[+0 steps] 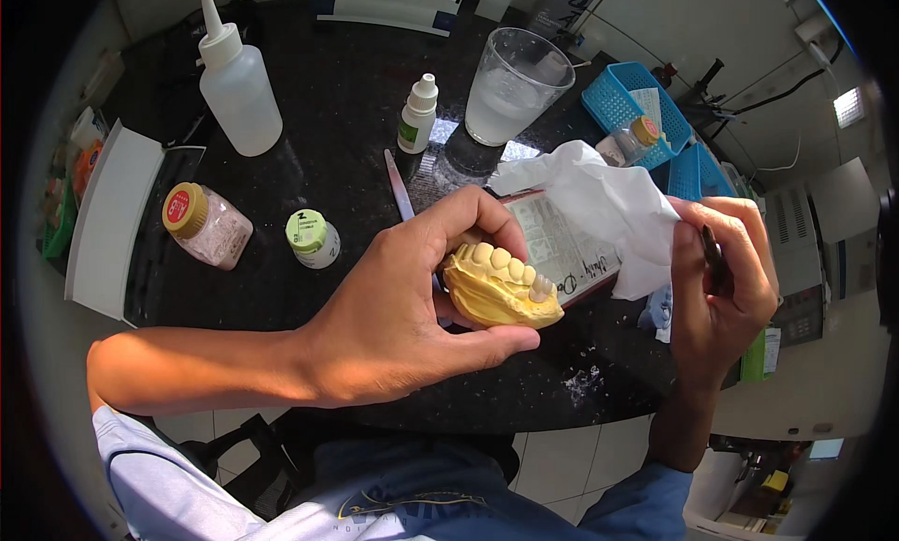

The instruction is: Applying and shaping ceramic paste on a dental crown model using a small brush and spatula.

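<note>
My left hand [375, 316] grips a yellow dental cast [487, 288] over the middle of the table, thumb below and fingers around its back. A row of cream teeth shows along the cast's top, with greyish, glossier ones at its right end. On the right, my right hand [721, 297] pinches the corner of a white tissue [599, 204]. A dark, slim stick-like tool [717, 252] is tucked among the same fingers; its kind I cannot make out. Under the tissue lies a printed sheet or booklet [562, 241] with handwriting, partly hidden. Behind my left hand rests a slender pale instrument [400, 187].
A glass of cloudy liquid [510, 96], a small dropper bottle [418, 115] and a nozzle bottle [242, 101] stand at the back. Two jars, one gold-lidded [208, 224] and one green-lidded [313, 238], sit left. Blue baskets [623, 91] stand back right.
</note>
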Tool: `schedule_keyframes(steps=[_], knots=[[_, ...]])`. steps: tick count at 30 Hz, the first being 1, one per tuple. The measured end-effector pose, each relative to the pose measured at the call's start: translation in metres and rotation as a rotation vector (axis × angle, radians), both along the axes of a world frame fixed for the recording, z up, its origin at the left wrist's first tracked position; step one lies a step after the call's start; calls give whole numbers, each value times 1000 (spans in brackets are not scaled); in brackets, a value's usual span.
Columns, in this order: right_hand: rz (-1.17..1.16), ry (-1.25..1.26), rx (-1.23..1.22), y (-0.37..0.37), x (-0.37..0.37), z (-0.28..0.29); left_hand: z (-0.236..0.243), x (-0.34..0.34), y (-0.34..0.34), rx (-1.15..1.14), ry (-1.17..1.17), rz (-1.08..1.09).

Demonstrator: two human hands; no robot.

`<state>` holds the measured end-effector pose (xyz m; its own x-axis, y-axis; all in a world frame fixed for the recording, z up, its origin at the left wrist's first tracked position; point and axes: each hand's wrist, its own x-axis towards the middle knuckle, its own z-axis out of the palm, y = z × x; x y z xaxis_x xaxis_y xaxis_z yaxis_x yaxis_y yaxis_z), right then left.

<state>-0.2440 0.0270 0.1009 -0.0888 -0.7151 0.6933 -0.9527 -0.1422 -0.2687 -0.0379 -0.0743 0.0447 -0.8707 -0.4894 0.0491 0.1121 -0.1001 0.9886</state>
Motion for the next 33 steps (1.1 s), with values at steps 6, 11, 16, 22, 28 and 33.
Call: schedule_keyframes(steps=[6,11,16,22,28,33], knots=[[42,152,102,2,-18,-4,0,3,-1,-93,-6,19],[52,-7,216,0,-1,-6,-3,2,-3,-140,17,26],[123,-323,346,2,4,5,1,2,-3,-108,-3,21],[238,-485,555,-6,12,7,1,3,-4,-82,10,-9],[281,-705,841,-8,15,13,1,2,-1,44,103,-30],[307,-781,883,-9,10,9,-2,1,-2,49,170,-54]])
